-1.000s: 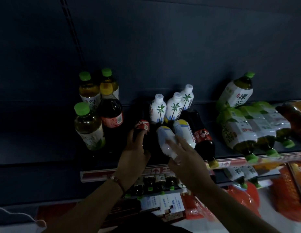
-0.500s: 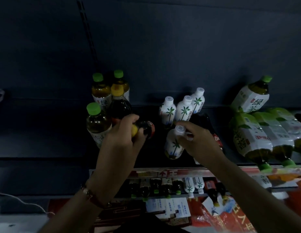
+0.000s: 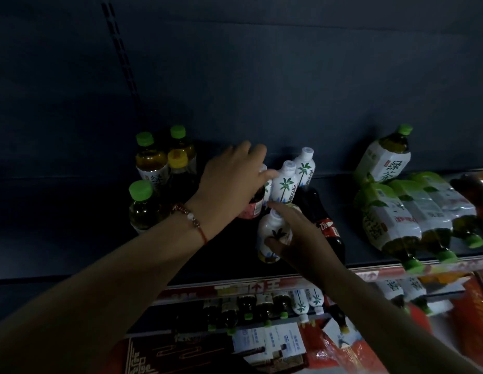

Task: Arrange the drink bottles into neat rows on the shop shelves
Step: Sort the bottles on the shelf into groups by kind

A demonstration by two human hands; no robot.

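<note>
Top shelf [image 3: 329, 233]: left hand [image 3: 229, 184] is gripping a dark red-label bottle [image 3: 252, 206] upright beside three standing white palm bottles [image 3: 284, 182]. Right hand [image 3: 297, 233] is closing round a fourth white bottle [image 3: 272, 236], upright near the front edge. Four tea bottles [image 3: 147, 160] are standing at left; one cola bottle [image 3: 326, 225] is lying flat. Bare shelf is lying open between cola and right pile

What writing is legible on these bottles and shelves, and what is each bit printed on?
"绿茶": label of the big upright green tea bottle.
"绿": label of the small green-capped bottle, partly hidden.
Palm-tree bottles: characters too blurred to read.
Cola bottle label, shelf price strip, lower-shelf labels: too blurred or small.
</note>
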